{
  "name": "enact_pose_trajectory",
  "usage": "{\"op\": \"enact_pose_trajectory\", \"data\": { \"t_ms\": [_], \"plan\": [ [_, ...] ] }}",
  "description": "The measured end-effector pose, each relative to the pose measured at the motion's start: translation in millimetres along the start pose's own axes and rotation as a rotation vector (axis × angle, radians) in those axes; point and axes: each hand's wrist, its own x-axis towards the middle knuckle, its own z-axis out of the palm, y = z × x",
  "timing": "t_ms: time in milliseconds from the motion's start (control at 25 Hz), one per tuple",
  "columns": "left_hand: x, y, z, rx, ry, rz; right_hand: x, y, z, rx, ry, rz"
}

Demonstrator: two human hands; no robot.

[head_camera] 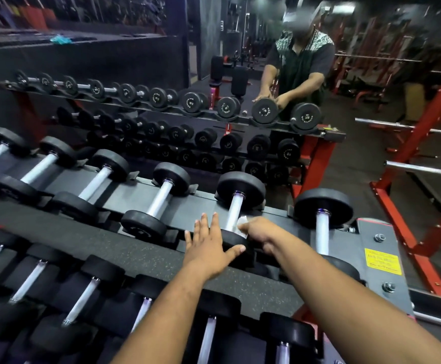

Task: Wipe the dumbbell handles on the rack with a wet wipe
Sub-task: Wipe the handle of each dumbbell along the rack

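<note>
Black dumbbells with pale metal handles lie in rows on the tiered rack [124,195]. My right hand [260,233] pinches a white wet wipe [242,225] against the near end of one handle [236,211] on the top row, second dumbbell from the right. My left hand [210,246] lies flat with straight, spread fingers on that dumbbell's near black head [233,240]. Another dumbbell handle [322,232] sits just to the right. More handles run to the left and along the lower tier [82,300] in front of me.
A mirror behind the rack reflects the dumbbells and a person [300,69] leaning over them. Red steel frames [424,132] with chrome bars [421,168] stand to the right. A yellow label [382,261] and bolts sit on the rack's grey end plate.
</note>
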Motion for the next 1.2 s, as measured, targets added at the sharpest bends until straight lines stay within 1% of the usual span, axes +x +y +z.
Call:
{"op": "enact_pose_trajectory", "data": {
  "t_ms": [80,120,160,240,280,360,400,440,480,520,560,600,640,680,720,760,800,840,880,920,1000,1040,1080,1120,1160,1200],
  "plan": [
    [-4,7,-4,0.009,-0.014,-0.040,-19,2,-21,0.089,-0.021,-0.066],
    [-6,13,-5,0.020,-0.021,-0.072,-27,6,-35,0.094,-0.026,-0.135],
    [-9,22,-6,0.034,-0.012,-0.109,-32,11,-53,0.043,-0.031,-0.229],
    [-21,46,5,0.055,0.089,-0.158,-45,21,-97,-0.033,-0.062,-0.425],
    [-28,64,14,0.060,0.146,-0.160,-52,27,-123,-0.024,-0.075,-0.507],
    [-41,101,37,0.031,0.197,-0.119,-55,43,-173,-0.087,0.026,-0.683],
    [-45,130,54,-0.001,0.194,-0.098,-53,55,-200,-0.228,0.135,-0.763],
    [-47,151,68,-0.043,0.183,-0.078,-49,64,-215,-0.385,0.204,-0.821],
    [-48,173,81,-0.070,0.163,-0.070,-43,74,-225,-0.532,0.208,-0.841],
    [-48,195,94,-0.077,0.134,-0.071,-39,87,-231,-0.672,0.150,-0.864],
    [-47,213,104,-0.079,0.109,-0.078,-36,99,-234,-0.863,0.048,-0.913],
    [-45,226,113,-0.069,0.092,-0.090,-35,110,-234,-1.033,-0.068,-0.993],
    [-44,235,119,-0.041,0.082,-0.105,-29,120,-236,-1.190,-0.155,-1.119],
    [-44,240,124,-0.001,0.087,-0.123,-26,126,-239,-1.274,-0.231,-1.207],
    [-42,242,125,0.029,0.104,-0.141,-25,124,-245,-1.344,-0.237,-1.246],
    [-41,242,125,0.041,0.113,-0.152,-23,120,-250,-1.363,-0.193,-1.212],
    [-39,241,123,0.045,0.108,-0.155,-20,115,-252,-1.341,-0.128,-1.109],
    [-38,239,121,0.048,0.099,-0.151,-17,110,-252,-1.283,-0.052,-1.014],
    [-37,237,121,0.047,0.088,-0.144,-16,109,-246,-1.225,-0.010,-0.968],
    [-37,235,120,0.041,0.074,-0.133,-15,112,-239,-1.199,-0.030,-0.998],
    [-37,233,120,0.018,0.063,-0.111,-10,123,-238,-1.190,-0.238,-1.149],
    [-38,232,121,0.006,0.073,-0.107,-9,127,-242,-1.196,-0.294,-1.207],
    [-37,232,122,-0.006,0.082,-0.104,-5,130,-247,-1.210,-0.279,-1.229],
    [-37,232,122,-0.012,0.086,-0.099,-2,128,-250,-1.202,-0.193,-1.198],
    [-37,233,122,-0.014,0.094,-0.094,2,123,-251,-1.164,-0.071,-1.136],
    [-38,233,122,-0.015,0.102,-0.092,2,118,-248,-1.116,-0.012,-1.052]
  ]
}}
